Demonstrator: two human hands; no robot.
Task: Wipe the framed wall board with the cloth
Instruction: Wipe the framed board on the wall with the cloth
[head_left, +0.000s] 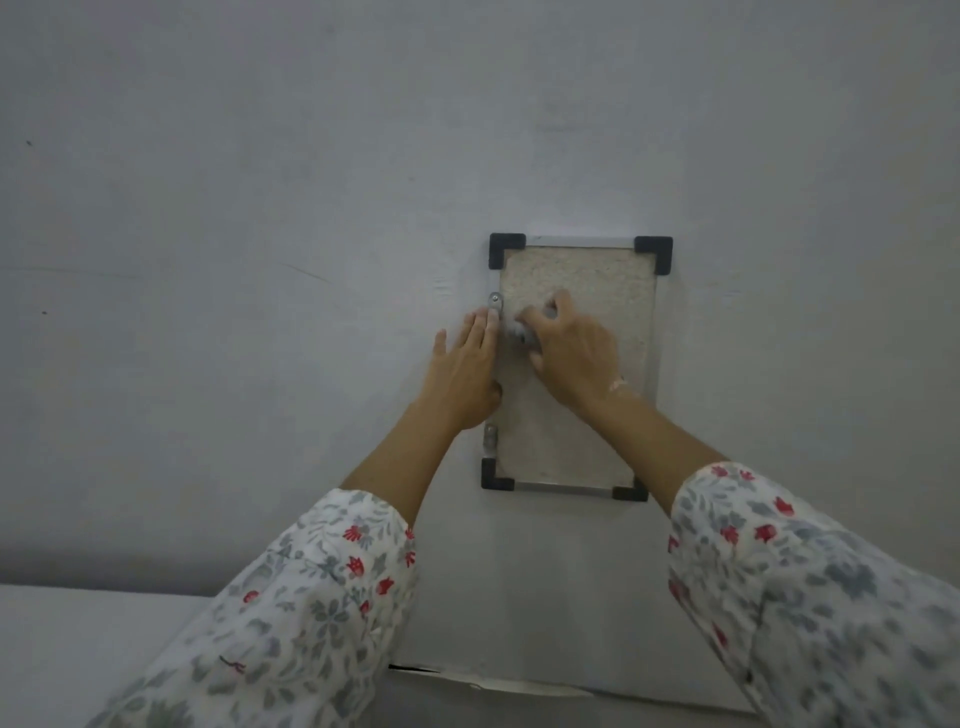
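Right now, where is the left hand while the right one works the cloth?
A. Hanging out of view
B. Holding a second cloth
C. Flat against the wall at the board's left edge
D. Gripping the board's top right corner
C: the left hand lies open along the left frame of the board, while the right hand presses the cloth.

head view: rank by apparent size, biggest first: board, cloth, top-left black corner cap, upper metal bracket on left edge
1. board
2. Corner cap
3. Bracket, partly hidden by the left hand

Cloth: unranked. It is bunched in the right hand, so only a small blurred patch shows.
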